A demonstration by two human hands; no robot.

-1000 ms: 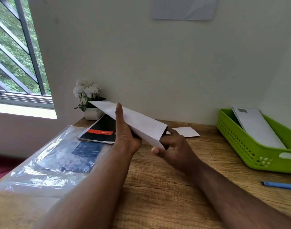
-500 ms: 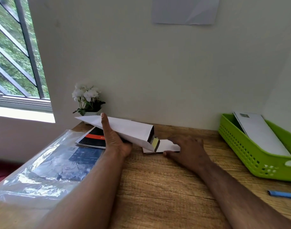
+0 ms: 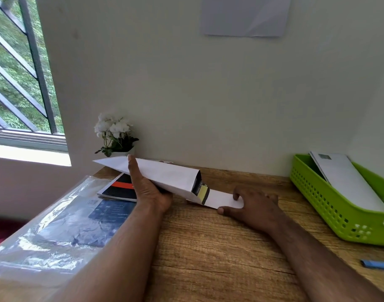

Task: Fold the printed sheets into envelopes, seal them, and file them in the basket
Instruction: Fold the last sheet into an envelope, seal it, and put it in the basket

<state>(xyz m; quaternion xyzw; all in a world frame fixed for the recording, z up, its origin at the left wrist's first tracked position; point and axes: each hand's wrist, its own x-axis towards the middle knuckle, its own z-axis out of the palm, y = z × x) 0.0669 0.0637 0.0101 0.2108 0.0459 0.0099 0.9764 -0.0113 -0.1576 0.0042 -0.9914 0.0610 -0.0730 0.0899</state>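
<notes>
While my left hand (image 3: 150, 192) grips the stuffed envelope (image 3: 165, 177) tilted above the desk (image 3: 208, 247), my right hand (image 3: 252, 205) presses its flap (unsealed) flat; sealing comes next, I judge.

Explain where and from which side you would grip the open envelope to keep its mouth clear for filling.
Grip the white envelope mid-body from its near long edge, as the left hand does. It tilts mouth-down to the right, with its flap on the desk under the right hand.
</notes>
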